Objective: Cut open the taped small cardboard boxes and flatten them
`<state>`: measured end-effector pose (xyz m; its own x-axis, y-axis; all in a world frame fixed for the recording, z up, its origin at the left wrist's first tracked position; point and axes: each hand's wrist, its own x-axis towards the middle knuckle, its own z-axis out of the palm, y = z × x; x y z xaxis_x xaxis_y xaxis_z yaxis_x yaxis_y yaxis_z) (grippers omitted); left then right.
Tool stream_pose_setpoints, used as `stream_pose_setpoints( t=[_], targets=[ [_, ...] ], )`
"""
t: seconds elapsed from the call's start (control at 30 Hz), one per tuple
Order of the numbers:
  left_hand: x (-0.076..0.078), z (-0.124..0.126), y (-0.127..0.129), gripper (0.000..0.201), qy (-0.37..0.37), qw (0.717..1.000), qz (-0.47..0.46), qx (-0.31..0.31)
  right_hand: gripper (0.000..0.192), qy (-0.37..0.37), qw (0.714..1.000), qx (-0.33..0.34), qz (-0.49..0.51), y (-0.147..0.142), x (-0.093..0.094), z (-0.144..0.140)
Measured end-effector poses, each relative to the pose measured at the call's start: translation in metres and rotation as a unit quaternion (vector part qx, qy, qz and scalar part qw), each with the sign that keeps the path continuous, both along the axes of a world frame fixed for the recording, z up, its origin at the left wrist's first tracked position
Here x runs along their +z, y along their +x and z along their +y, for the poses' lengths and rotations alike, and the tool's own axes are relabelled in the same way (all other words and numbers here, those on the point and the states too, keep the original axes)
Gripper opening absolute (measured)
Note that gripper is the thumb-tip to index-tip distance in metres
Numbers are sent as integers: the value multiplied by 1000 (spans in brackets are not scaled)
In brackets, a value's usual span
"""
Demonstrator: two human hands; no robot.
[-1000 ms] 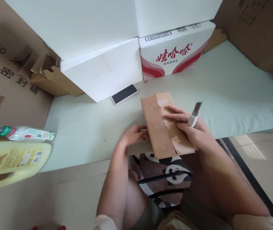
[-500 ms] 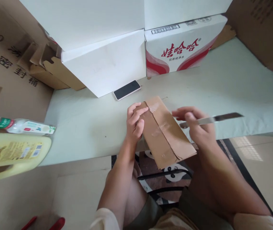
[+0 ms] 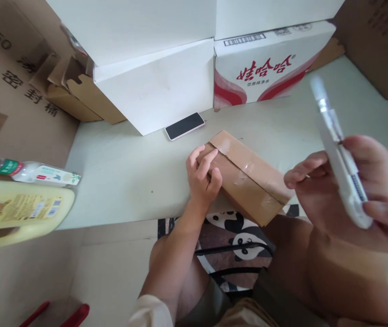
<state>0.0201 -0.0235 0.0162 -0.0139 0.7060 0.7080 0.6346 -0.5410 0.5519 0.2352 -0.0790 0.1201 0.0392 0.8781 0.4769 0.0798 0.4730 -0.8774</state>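
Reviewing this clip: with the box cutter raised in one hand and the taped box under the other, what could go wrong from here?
1. The left hand rests on the taped cardboard box right beside its seam, so a cut along it may reach those fingers.
2. The box overhangs the table edge above the lap and could tip under pressure.
3. The right hand holds the box cutter loosely raised; it might slip.

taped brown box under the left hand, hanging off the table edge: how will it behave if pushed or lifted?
The box looks like stiff corrugated card, taped shut, so it should probably hold its shape. Flat-sided, it is likely to slide, not roll. One corner overhangs the table edge, so a push toward the person could tip it off; the left hand rests on its end. Weight cannot be told.
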Motion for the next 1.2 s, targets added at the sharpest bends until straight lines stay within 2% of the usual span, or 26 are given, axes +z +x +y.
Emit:
stream_pose_setpoints(
  t=[0.07,0.13,0.2,0.3,0.37,0.4,0.47,0.5,0.57,0.63,0.73,0.8,1.0,1.2],
  targets=[
    [-1,0,0,45,-1,1000,-6,-1,42,-39,993,71,86,9,-7,9],
    [-1,1,-2,45,4,1000,-16,-3,43,-73,984,74,144,17,-16,16],
    [-2,2,-3,44,8,1000,-21,-4,49,-83,984,66,142,21,-23,20],
    [-2,2,-3,42,4,1000,-26,-8,85,-35,989,87,113,17,-33,22],
    [-1,2,-2,40,4,999,-30,-10,95,21,993,60,95,10,-36,22],
    [-1,2,-2,40,6,999,-31,-9,87,47,994,29,92,6,-37,22],
    [-2,2,-1,39,11,999,-31,-7,50,77,992,-37,95,-4,-36,19],
    [-2,3,-1,39,14,999,-31,-7,32,80,991,-56,94,-8,-35,17],
    [-2,3,0,38,19,999,-32,-6,17,60,995,-59,51,-15,-32,13],
    [-2,3,0,38,21,999,-31,-9,16,12,997,-43,-69,-20,-26,8],
    [-1,3,0,40,9,1000,-24,-12,17,-26,964,-4,-263,-23,-16,6],
    [0,2,-1,42,1,1000,-20,-11,18,-16,946,16,-322,-24,-10,7],
    [0,2,-2,45,-9,1000,-15,-13,22,11,938,10,-346,-26,-11,12],
    [-1,3,-3,43,-1,1000,-16,-19,21,40,951,-17,-306,-29,-18,14]
  ],
)
